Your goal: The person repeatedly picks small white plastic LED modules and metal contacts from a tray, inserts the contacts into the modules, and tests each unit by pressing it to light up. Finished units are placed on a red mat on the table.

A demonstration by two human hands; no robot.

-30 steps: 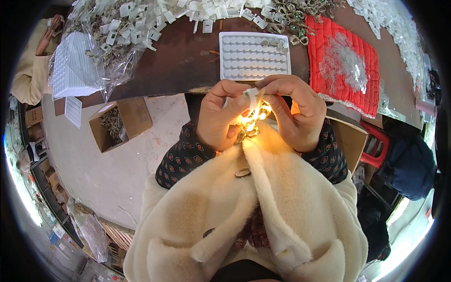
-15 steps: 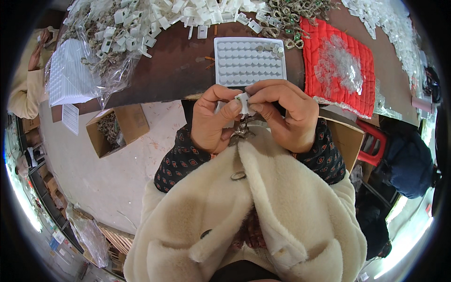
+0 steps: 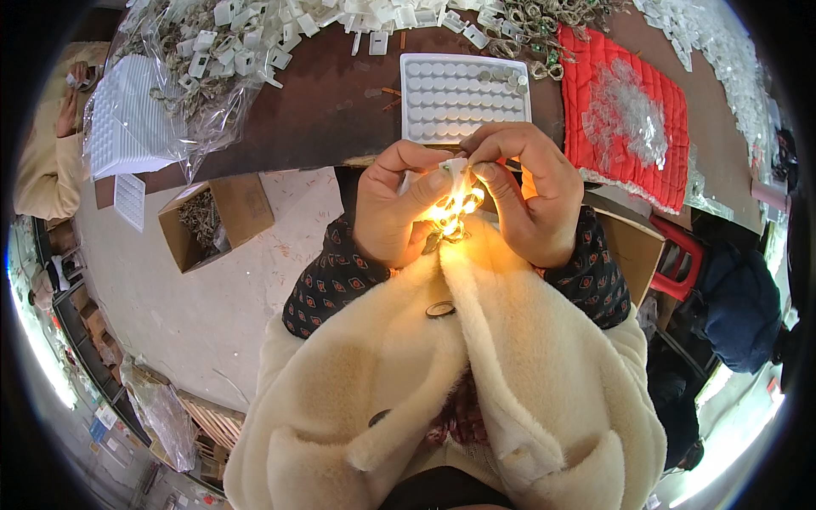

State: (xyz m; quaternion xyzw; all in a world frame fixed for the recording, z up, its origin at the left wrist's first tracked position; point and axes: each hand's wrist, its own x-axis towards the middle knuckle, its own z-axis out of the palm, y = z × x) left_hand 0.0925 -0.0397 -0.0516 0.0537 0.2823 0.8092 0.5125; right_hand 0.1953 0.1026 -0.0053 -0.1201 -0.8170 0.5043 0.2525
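A small white battery case [image 3: 453, 167] is pinched between the thumb and fingers of my left hand [image 3: 391, 208]. From it hangs a bundled string light [image 3: 456, 208], glowing bright yellow in front of my coat. My right hand [image 3: 540, 200] is closed, its thumb and fingertips against the right side of the case; anything smaller between them is hidden. Just beyond my hands, a white plastic tray [image 3: 463, 106] with rows of round wells lies on the table, and several coin-shaped discs [image 3: 503, 79] rest at its far right.
White battery cases [image 3: 378, 42] and coiled string lights [image 3: 531, 42] are heaped along the far table. A red quilted cloth [image 3: 586, 68] bears small clear plastic pieces [image 3: 625, 119]. Stacked trays [image 3: 127, 110] stand left, above a cardboard box [image 3: 242, 208]. Another person's arm [image 3: 64, 161] shows far left.
The string light, dark before, is now lit. Both my hands stay at the case, with a slight shift of the right fingers. The whole view has moved a little.
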